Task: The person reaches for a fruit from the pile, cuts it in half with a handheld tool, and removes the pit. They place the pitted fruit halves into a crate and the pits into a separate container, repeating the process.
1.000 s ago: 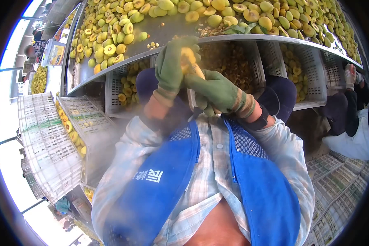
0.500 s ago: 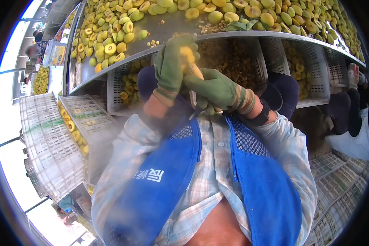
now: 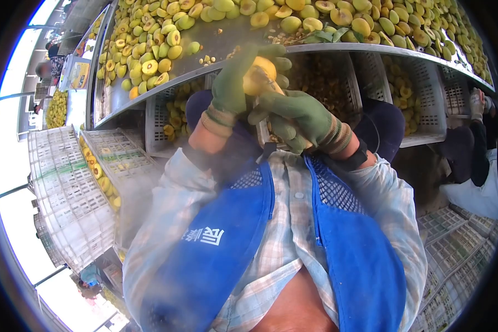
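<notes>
My left hand [image 3: 235,83], in a green knit glove, is closed around a yellow plum-like fruit [image 3: 260,74]. My right hand [image 3: 301,116], gloved the same way, grips a slim pale tool [image 3: 273,87] whose tip meets the fruit; its exact kind is partly hidden by my fingers. Both hands are close together just in front of the table edge, over the crates. On the metal table [image 3: 216,39] lie heaps of halved yellow-green fruit [image 3: 149,66], several with reddish-brown centres. Small loose pits [image 3: 206,59] lie near the edge.
Below the edge stand a crate of fruit halves [image 3: 177,113], a crate of brown pits [image 3: 321,77] and another fruit crate [image 3: 404,99]. Stacked white crates [image 3: 66,193] fill the left. At the far right, a co-worker's gloved hand [image 3: 477,102] shows.
My left hand has turned and spread a little, showing more of the yellow fruit. My right hand has shifted slightly, still gripping the tool against it.
</notes>
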`<state>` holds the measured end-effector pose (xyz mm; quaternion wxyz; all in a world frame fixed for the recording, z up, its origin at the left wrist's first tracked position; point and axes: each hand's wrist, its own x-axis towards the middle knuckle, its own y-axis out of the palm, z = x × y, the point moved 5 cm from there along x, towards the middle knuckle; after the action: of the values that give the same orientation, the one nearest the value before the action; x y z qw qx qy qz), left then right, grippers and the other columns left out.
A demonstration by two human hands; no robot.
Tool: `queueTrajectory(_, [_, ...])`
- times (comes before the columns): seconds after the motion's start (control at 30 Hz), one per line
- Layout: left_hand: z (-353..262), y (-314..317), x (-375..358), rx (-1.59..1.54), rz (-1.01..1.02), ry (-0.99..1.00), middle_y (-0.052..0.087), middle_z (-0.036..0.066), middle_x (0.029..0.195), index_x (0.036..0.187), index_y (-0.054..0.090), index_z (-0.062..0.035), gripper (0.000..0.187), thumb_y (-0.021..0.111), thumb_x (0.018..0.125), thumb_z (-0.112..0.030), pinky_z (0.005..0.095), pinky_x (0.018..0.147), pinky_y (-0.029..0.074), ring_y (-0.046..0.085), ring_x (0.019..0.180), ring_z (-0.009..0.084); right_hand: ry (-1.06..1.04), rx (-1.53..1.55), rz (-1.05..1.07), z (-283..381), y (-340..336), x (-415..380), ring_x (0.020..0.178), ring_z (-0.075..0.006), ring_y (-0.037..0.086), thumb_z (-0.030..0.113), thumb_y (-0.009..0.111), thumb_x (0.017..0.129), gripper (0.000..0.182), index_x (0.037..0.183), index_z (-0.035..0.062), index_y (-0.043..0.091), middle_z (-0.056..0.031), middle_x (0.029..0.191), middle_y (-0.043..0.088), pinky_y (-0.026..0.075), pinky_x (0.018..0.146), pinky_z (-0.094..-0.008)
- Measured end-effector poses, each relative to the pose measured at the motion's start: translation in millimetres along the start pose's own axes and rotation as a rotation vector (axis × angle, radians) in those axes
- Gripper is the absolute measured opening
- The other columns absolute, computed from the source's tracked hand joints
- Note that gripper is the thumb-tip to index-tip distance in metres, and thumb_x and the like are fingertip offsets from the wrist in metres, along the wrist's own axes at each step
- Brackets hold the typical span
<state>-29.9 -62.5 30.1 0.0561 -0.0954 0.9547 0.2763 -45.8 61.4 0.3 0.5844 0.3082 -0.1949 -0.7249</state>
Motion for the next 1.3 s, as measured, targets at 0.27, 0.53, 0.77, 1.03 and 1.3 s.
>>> queueTrajectory(0.27, [5.0, 0.7, -17.1, 0.793, -0.099, 0.588, 0.067, 0.018, 0.105, 0.125, 0.055, 0.0021, 0.042, 0.047, 0.102, -0.033, 0.0327, 0.069, 0.058, 0.069, 0.083, 0.0236, 0.159, 0.386, 0.176, -6.1, 22.8, -9.7, 0.033, -0.0072, 0.038, 0.039, 0.046, 0.102, 0.047, 0.101, -0.0037, 0.067, 0.0031, 0.051, 0.045, 0.030, 0.031, -0.0238])
queueTrajectory(0.53, [22.8, 7.7, 1.2, 0.047, -0.196, 0.317, 0.064, 0.015, 0.105, 0.113, 0.062, 0.0003, 0.025, 0.051, 0.099, -0.017, 0.0319, 0.071, 0.056, 0.067, 0.084, 0.0232, 0.029, 1.067, 0.692, -10.8, 26.0, -9.1, 0.038, -0.0031, 0.037, 0.039, 0.031, 0.107, 0.053, 0.120, -0.0061, 0.054, 0.0075, 0.057, 0.039, 0.031, 0.034, -0.0225])
queueTrajectory(0.77, [40.1, 37.6, 20.7, -0.118, -0.165, 0.306, 0.064, 0.014, 0.103, 0.110, 0.062, -0.0016, 0.024, 0.055, 0.097, -0.020, 0.0326, 0.070, 0.056, 0.066, 0.083, 0.0236, -0.126, 1.182, 0.746, -2.7, 14.8, -26.1, 0.034, -0.0023, 0.035, 0.039, 0.027, 0.108, 0.053, 0.122, -0.0060, 0.051, 0.0087, 0.055, 0.037, 0.030, 0.032, -0.0215])
queueTrajectory(1.03, [48.9, 36.6, 35.8, 0.129, -0.095, 0.190, 0.066, 0.016, 0.094, 0.103, 0.063, 0.0035, 0.034, 0.047, 0.095, -0.025, 0.0334, 0.061, 0.057, 0.068, 0.075, 0.0253, -0.130, 0.811, 0.377, -10.8, -5.7, -35.2, 0.030, -0.0051, 0.031, 0.037, 0.028, 0.107, 0.052, 0.118, -0.0073, 0.052, 0.0064, 0.053, 0.039, 0.028, 0.028, -0.0216])
queueTrajectory(1.3, [49.2, 45.2, 23.8, -0.061, -0.086, 0.046, 0.065, 0.019, 0.095, 0.111, 0.058, 0.0062, 0.049, 0.053, 0.096, -0.040, 0.0338, 0.061, 0.057, 0.067, 0.071, 0.0263, -0.107, 0.730, 0.402, -8.3, -0.7, -38.6, 0.031, -0.0053, 0.034, 0.038, 0.032, 0.106, 0.052, 0.118, -0.0055, 0.057, 0.0064, 0.053, 0.040, 0.029, 0.031, -0.0224])
